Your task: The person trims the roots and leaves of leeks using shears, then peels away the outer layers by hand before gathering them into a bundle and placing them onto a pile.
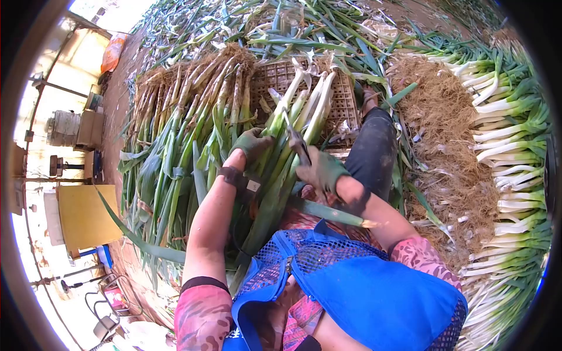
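My left hand (253, 145), in a green glove, has its fingers closed round the stalk of a leek (275, 121). In my right hand (324, 171), also gloved and slightly blurred, is a cutting tool (300, 147) with a dark body and a narrow metal blade. The blade points up and left, overlapping the leek stalks close to my left hand. Several trimmed leeks with pale ends (322, 104) lie beneath and between my hands, their green leaves running down toward my lap. To the left, untrimmed leeks (193, 99) lie in a thick row, with brown roots at the far end.
A plastic crate (342, 102) lies beyond my hands, beside my dark trouser leg (373, 149). Cut roots (448, 140) cover the ground on the right, next to a long row of cleaned leeks (506, 146). Loose leaves (281, 29) spread across the back. A yellow board (91, 216) stands far left.
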`<state>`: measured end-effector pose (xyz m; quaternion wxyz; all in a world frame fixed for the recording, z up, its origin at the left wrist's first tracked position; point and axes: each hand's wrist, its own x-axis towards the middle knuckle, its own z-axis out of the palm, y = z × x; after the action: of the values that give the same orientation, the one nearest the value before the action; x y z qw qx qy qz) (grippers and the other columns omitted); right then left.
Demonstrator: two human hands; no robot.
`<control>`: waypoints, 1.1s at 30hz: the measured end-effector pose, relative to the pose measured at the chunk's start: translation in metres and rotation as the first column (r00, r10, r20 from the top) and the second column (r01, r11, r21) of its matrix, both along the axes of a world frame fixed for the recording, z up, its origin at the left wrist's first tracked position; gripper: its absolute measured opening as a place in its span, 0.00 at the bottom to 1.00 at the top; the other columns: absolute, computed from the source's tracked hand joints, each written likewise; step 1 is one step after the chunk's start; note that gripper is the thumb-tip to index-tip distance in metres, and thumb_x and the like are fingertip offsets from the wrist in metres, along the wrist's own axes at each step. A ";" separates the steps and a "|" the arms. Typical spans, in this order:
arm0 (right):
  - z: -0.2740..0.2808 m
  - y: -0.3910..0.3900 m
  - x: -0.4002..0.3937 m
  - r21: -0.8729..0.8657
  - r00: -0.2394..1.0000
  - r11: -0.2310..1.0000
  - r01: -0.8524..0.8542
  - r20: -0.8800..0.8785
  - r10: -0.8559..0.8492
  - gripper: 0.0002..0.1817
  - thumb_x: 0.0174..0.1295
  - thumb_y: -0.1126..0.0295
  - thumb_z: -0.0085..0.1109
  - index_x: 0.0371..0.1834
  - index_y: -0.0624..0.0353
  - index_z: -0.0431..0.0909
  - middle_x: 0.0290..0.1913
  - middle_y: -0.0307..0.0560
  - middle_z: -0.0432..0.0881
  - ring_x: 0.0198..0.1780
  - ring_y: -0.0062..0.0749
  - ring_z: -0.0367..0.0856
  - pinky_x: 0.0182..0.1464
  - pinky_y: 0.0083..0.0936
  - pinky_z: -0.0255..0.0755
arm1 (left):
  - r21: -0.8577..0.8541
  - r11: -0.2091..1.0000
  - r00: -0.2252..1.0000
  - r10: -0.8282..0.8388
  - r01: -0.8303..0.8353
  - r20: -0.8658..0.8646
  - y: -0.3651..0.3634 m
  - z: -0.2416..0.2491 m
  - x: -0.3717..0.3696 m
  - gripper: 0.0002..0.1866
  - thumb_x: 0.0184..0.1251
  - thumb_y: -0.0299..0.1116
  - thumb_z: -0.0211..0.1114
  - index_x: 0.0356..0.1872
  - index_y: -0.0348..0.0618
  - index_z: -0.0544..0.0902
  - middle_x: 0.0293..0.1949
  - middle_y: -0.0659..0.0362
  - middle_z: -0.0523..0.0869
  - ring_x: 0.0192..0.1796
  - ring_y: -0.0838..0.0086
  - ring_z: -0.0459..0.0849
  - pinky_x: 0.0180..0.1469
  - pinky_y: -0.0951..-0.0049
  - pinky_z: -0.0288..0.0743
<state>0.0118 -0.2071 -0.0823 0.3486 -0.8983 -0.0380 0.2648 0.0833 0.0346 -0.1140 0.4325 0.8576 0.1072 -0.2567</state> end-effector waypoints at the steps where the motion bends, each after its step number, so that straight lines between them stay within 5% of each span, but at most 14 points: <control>1: -0.005 0.004 0.015 -0.019 1.000 0.999 0.026 0.018 -0.026 0.32 0.53 0.49 0.60 0.54 0.63 0.74 0.45 0.68 0.83 0.50 0.59 0.83 0.54 0.43 0.75 | 0.057 0.998 1.000 -0.030 0.030 -0.007 -0.005 0.007 0.000 0.29 0.54 0.48 0.72 0.53 0.39 0.84 0.45 0.51 0.88 0.44 0.66 0.86 0.48 0.67 0.78; 2: -0.006 0.003 0.025 0.059 0.991 0.993 0.098 -0.093 -0.092 0.33 0.53 0.48 0.60 0.54 0.64 0.75 0.46 0.69 0.83 0.51 0.59 0.83 0.54 0.43 0.74 | 0.113 0.992 0.998 -0.059 0.061 -0.015 -0.010 0.014 0.000 0.29 0.52 0.47 0.74 0.52 0.38 0.84 0.43 0.54 0.88 0.43 0.69 0.86 0.47 0.68 0.78; 7: 0.004 -0.008 -0.016 0.152 0.998 0.987 -0.045 -0.036 0.051 0.30 0.52 0.49 0.62 0.51 0.62 0.75 0.38 0.62 0.83 0.44 0.53 0.84 0.50 0.40 0.74 | 0.222 0.974 0.989 -0.014 0.046 -0.146 -0.019 0.044 0.010 0.26 0.50 0.43 0.76 0.48 0.36 0.85 0.41 0.54 0.88 0.38 0.71 0.85 0.43 0.68 0.78; 12: -0.007 -0.016 -0.018 0.196 0.993 0.980 -0.040 -0.098 0.060 0.33 0.53 0.45 0.59 0.51 0.65 0.76 0.43 0.68 0.83 0.49 0.58 0.83 0.52 0.43 0.74 | -0.155 0.975 0.987 0.151 -0.159 -0.062 -0.003 0.023 0.008 0.32 0.51 0.35 0.75 0.61 0.44 0.80 0.41 0.58 0.87 0.37 0.74 0.84 0.41 0.70 0.78; 18: -0.005 -0.011 0.027 0.257 0.981 0.951 0.169 -0.136 -0.137 0.31 0.52 0.48 0.62 0.47 0.66 0.78 0.38 0.64 0.84 0.44 0.52 0.85 0.47 0.39 0.75 | -0.275 0.944 0.983 0.168 -0.184 -0.079 0.006 0.029 0.008 0.31 0.54 0.32 0.73 0.62 0.43 0.79 0.44 0.58 0.87 0.40 0.72 0.85 0.45 0.69 0.80; 21: 0.007 -0.017 0.000 0.310 0.994 0.950 0.035 -0.109 -0.001 0.27 0.52 0.51 0.64 0.45 0.63 0.77 0.34 0.52 0.83 0.36 0.39 0.83 0.43 0.35 0.76 | -0.296 0.936 0.982 0.188 -0.189 -0.031 0.011 0.020 0.007 0.30 0.54 0.31 0.73 0.62 0.42 0.79 0.44 0.58 0.87 0.41 0.72 0.85 0.46 0.71 0.79; 22: -0.003 -0.018 -0.012 0.324 0.995 0.942 -0.089 -0.017 0.100 0.29 0.52 0.51 0.64 0.48 0.64 0.77 0.36 0.53 0.84 0.38 0.39 0.84 0.45 0.35 0.75 | -0.304 0.926 0.974 0.222 -0.222 -0.038 0.007 0.023 0.005 0.29 0.54 0.30 0.72 0.61 0.40 0.79 0.44 0.59 0.87 0.42 0.73 0.84 0.47 0.71 0.78; 25: -0.006 -0.018 -0.016 0.268 0.981 0.960 -0.077 -0.153 0.122 0.29 0.52 0.50 0.64 0.48 0.64 0.77 0.36 0.53 0.84 0.39 0.40 0.83 0.46 0.35 0.75 | -0.320 0.929 0.982 0.184 -0.185 -0.034 0.000 0.027 0.003 0.28 0.55 0.30 0.71 0.60 0.40 0.79 0.43 0.59 0.87 0.42 0.74 0.83 0.47 0.72 0.78; 26: -0.022 -0.018 -0.005 0.245 0.996 0.969 -0.037 -0.067 0.055 0.28 0.52 0.50 0.64 0.46 0.64 0.77 0.36 0.54 0.84 0.39 0.42 0.84 0.45 0.36 0.75 | -0.329 0.926 0.983 0.176 -0.184 -0.054 0.000 0.021 0.002 0.28 0.55 0.30 0.72 0.60 0.39 0.80 0.43 0.59 0.87 0.42 0.75 0.83 0.47 0.72 0.77; 27: 0.001 -0.018 0.009 0.312 0.983 0.945 0.097 -0.178 -0.042 0.30 0.50 0.47 0.63 0.44 0.64 0.79 0.35 0.59 0.84 0.41 0.45 0.85 0.44 0.35 0.76 | -0.338 0.923 0.983 0.168 -0.181 -0.068 0.002 0.012 0.004 0.27 0.55 0.30 0.72 0.59 0.39 0.80 0.43 0.60 0.87 0.42 0.75 0.83 0.47 0.73 0.77; 29: -0.024 -0.015 0.048 0.293 0.985 0.941 0.171 -0.069 -0.158 0.24 0.54 0.53 0.63 0.40 0.67 0.76 0.24 0.54 0.81 0.26 0.42 0.83 0.31 0.37 0.77 | -0.344 0.924 0.986 0.150 -0.166 -0.074 0.003 0.004 0.005 0.27 0.55 0.30 0.72 0.59 0.39 0.81 0.43 0.60 0.87 0.42 0.76 0.83 0.48 0.74 0.76; 31: -0.028 -0.011 0.078 0.417 0.912 0.825 0.383 -0.312 -0.265 0.18 0.59 0.61 0.62 0.36 0.67 0.71 0.17 0.49 0.75 0.13 0.39 0.76 0.14 0.36 0.70 | -0.338 0.931 0.990 0.129 -0.141 -0.058 -0.001 0.003 0.001 0.26 0.55 0.31 0.73 0.58 0.39 0.81 0.42 0.61 0.87 0.42 0.77 0.82 0.49 0.75 0.75; 33: -0.037 -0.012 0.098 0.455 0.953 0.840 0.297 -0.202 -0.227 0.19 0.59 0.60 0.62 0.36 0.68 0.71 0.16 0.47 0.74 0.14 0.39 0.76 0.15 0.37 0.71 | -0.357 0.918 0.985 0.158 -0.170 -0.062 -0.004 0.005 -0.004 0.26 0.55 0.30 0.73 0.57 0.38 0.82 0.43 0.62 0.87 0.43 0.78 0.82 0.51 0.76 0.74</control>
<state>0.1098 -0.2195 -0.1192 0.5948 -0.7595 0.0455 0.2593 0.0795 0.0307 -0.1090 0.6010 0.7473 0.1365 -0.2485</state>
